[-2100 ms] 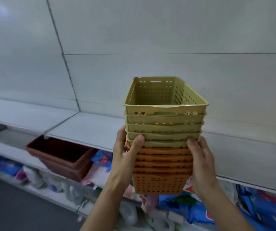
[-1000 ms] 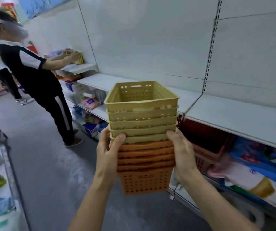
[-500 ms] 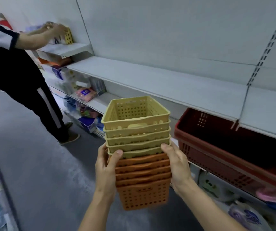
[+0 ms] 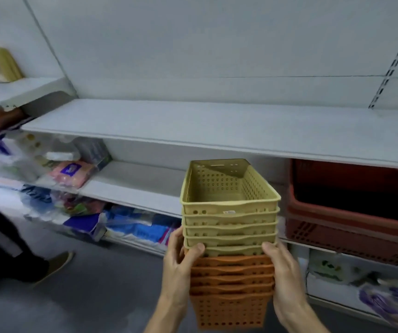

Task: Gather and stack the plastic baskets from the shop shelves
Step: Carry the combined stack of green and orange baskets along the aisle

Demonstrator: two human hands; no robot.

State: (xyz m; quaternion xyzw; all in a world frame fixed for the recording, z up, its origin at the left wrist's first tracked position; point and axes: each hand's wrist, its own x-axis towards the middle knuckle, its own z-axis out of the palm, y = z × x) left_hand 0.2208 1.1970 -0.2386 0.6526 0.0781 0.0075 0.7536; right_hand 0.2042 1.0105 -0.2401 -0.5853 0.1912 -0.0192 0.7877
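I hold one nested stack of perforated plastic baskets in front of me. Several yellow baskets [image 4: 229,212] sit on top, several orange baskets [image 4: 231,292] below. My left hand [image 4: 181,265] grips the stack's left side, thumb on the lowest yellow rim. My right hand [image 4: 284,270] clasps the right side at the same height. The stack is upright and hangs in the air before the middle white shelf [image 4: 130,181].
A large dark red basket [image 4: 351,227] sits on the shelf to the right. The long upper shelf [image 4: 193,126] runs across. Packaged goods [image 4: 70,171] crowd the left and bottom shelves. A person's leg and shoe [image 4: 56,263] stand on the grey floor at left.
The view has swung right and closer to the shelves. The other person has slid to the left edge. The stack stays in both hands, a little further right in view.
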